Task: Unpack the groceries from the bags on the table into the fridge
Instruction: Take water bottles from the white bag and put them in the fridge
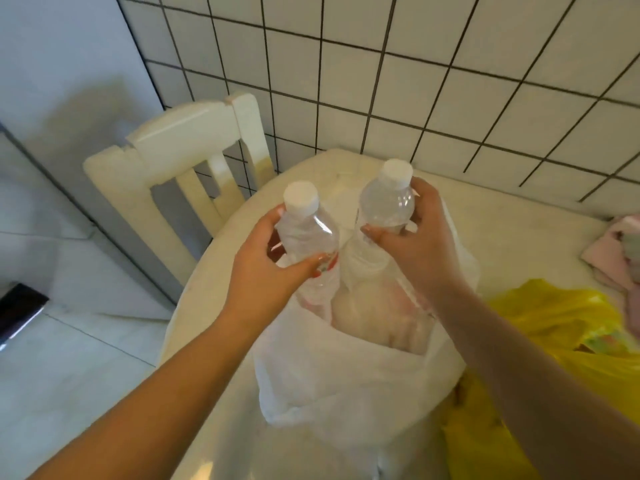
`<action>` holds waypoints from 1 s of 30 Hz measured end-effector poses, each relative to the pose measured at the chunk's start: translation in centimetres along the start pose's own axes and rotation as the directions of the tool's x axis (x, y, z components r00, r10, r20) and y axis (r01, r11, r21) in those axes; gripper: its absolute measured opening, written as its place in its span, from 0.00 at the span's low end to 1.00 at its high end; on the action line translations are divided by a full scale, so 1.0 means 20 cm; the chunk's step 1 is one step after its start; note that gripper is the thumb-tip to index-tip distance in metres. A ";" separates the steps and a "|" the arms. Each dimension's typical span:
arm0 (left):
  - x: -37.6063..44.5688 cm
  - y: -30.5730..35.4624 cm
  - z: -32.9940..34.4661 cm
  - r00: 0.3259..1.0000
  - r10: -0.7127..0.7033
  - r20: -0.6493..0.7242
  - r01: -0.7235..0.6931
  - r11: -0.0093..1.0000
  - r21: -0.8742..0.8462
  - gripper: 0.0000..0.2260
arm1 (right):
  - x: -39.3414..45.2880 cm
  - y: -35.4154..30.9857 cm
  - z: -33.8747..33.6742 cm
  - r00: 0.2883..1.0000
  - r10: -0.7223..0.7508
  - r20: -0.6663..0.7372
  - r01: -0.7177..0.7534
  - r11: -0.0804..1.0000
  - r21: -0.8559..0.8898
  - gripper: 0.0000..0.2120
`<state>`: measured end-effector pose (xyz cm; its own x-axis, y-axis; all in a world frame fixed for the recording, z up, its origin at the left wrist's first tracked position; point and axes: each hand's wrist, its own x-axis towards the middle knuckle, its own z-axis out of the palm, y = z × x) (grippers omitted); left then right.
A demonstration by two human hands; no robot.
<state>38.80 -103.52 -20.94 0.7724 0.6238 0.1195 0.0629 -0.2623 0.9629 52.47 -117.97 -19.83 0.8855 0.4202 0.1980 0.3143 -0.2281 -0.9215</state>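
white square tiles with dark grout back a pale bench, and a cream chair stands at its far left edge. i note a grey cabinet face at far left; i cannot confirm it is the fridge.

left hand: grip closed round the shoulder of the left water bottle, thumb across the front. right hand: grip closed round the upper body of the right water bottle, fingers behind, thumb in front. both bottles are upright, white caps on, just above the mouth of the white bag on the bench.

handling, in my judgement: clear thin plastic, apparently full, so moderately heavy and liable to dent under a hard squeeze. walls look smooth and may slip. i would hold at the shoulder or mid-body, not the cap.

containers: the white bag stands open and holds a pale pinkish wrapped item that i cannot identify. a yellow bag lies just right of it, touching, with a printed pack partly showing inside. pink folded cloth lies at the far right of the bench.
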 end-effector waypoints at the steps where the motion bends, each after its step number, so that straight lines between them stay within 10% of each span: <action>1: -0.01 0.05 -0.03 1.000 0.016 -0.026 -0.016 1.000 -0.009 0.31 | -0.02 -0.08 -0.02 0.999 -0.040 0.011 0.040 0.999 0.006 0.36; 11: -0.36 0.41 -0.50 0.947 0.106 -0.303 -0.121 0.992 -0.034 0.28 | -0.26 -0.63 0.12 0.922 -0.274 0.275 0.230 0.956 0.181 0.33; 30: -1.66 0.09 -2.12 0.722 -0.013 -0.691 0.097 0.992 0.083 0.32 | -1.45 -1.39 1.59 0.461 -0.437 0.772 0.245 0.899 0.363 0.33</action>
<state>-13.54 -93.38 -12.98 0.1201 0.9631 0.2409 0.1897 -0.2604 0.9467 7.18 -95.93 -10.64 0.0071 0.9716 0.2367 0.3751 0.2168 -0.9013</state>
